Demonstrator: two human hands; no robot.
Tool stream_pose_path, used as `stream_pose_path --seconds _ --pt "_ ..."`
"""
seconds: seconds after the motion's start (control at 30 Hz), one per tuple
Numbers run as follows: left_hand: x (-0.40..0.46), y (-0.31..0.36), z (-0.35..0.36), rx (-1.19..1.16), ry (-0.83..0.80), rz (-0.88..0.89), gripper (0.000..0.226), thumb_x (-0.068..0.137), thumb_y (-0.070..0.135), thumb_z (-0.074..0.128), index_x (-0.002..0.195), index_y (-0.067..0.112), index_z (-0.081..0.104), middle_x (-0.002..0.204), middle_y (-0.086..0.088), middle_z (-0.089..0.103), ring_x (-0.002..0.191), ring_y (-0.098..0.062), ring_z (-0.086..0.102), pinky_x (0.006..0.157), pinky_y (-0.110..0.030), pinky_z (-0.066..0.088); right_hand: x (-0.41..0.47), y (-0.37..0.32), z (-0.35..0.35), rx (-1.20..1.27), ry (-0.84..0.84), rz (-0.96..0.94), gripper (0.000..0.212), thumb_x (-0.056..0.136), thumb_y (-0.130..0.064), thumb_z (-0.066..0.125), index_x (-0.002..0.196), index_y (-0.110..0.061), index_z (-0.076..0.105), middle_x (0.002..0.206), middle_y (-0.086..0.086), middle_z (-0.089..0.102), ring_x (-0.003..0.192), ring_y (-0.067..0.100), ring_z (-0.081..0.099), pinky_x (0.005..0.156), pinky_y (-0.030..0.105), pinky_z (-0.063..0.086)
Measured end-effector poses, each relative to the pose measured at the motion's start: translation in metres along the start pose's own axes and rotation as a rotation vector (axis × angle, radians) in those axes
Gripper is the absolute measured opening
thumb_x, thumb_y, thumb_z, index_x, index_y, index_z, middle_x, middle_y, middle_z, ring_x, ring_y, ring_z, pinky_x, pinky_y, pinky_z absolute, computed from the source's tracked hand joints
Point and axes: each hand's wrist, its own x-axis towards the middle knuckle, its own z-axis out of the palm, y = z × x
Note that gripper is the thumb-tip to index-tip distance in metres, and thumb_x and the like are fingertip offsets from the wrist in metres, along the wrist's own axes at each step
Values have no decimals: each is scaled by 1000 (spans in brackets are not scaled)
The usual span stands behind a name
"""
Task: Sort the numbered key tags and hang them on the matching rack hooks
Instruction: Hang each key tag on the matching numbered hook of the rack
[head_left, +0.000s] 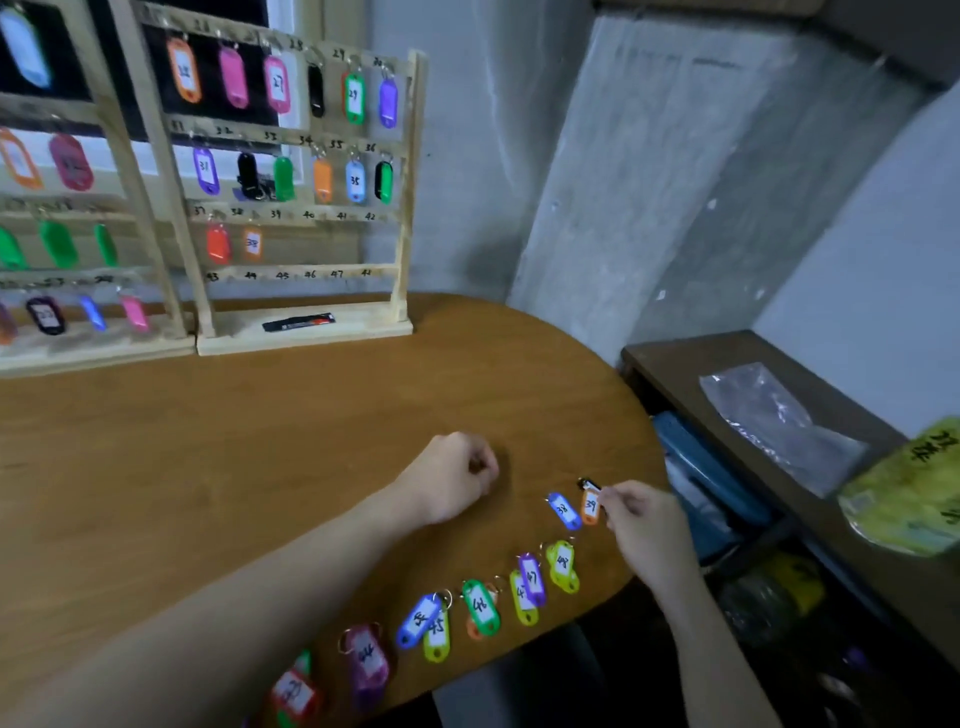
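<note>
A wooden key rack (400, 156) with numbered hooks stands at the back of the table and carries coloured tags down to an orange tag 38 (252, 243). Several loose tags lie in a curved row near the table's front edge, among them green tag 46 (481, 606) and purple tag 47 (532, 578). My right hand (644, 530) pinches the top of orange tag 39 (589, 506), with a blue tag (564, 511) just left of it. My left hand (457, 475) rests on the table as a curled fist; nothing shows in it.
A second rack (119, 156) full of tags stands at the left. A black marker (298, 322) lies on the right rack's base. Right of the table's rounded edge (631, 395) is a dark shelf (675, 353) with a plastic bag (769, 421) and a yellow-green package (914, 493).
</note>
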Motion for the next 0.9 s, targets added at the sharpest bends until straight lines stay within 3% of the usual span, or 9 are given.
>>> stream_pose_path --seconds 0.17,0.27,0.37,0.5,0.67,0.77,0.9 --pt "16 14 32 -6 -53 11 2 90 22 71 91 24 71 86 10 67 85 -9 62 76 -17 44 -1 20 5 -31 86 60 14 97 -25 61 85 -22 69 81 -6 68 80 10 63 60 21 41" --pt "25 19 42 47 -111 16 17 85 27 78 99 23 70 93 7 70 91 -11 65 81 -23 49 4 23 4 -28 72 91 10 96 -28 65 90 -21 70 83 -6 69 83 15 66 64 27 47" --pt "28 23 50 102 -120 29 24 80 32 81 100 26 70 92 10 69 89 -12 66 81 -27 50 6 19 4 -69 63 100 22 90 -46 70 88 -23 69 82 -9 69 82 13 65 66 30 48" --pt "28 24 56 172 -57 88 13 86 32 75 97 26 71 91 9 70 90 -12 65 79 -25 47 5 8 11 -216 61 115 32 83 -64 69 80 -33 62 79 -13 68 77 12 62 64 30 43" --pt "28 19 52 154 -40 117 12 94 20 63 93 23 74 92 7 74 89 -13 66 75 -21 44 9 4 11 -287 6 137 33 86 -58 70 101 -29 73 89 -11 73 85 16 67 67 29 45" --pt "29 16 51 108 -36 113 5 93 25 66 95 27 70 93 8 71 89 -10 64 78 -24 48 10 6 8 -245 -52 129 20 89 -53 71 91 -33 68 80 -14 69 82 13 67 71 30 52" --pt "31 21 54 136 -69 140 33 91 30 70 123 28 61 100 7 66 90 -12 61 79 -26 46 9 11 7 -191 -51 94 18 93 -45 69 83 -31 65 75 -13 71 74 9 66 73 32 55"
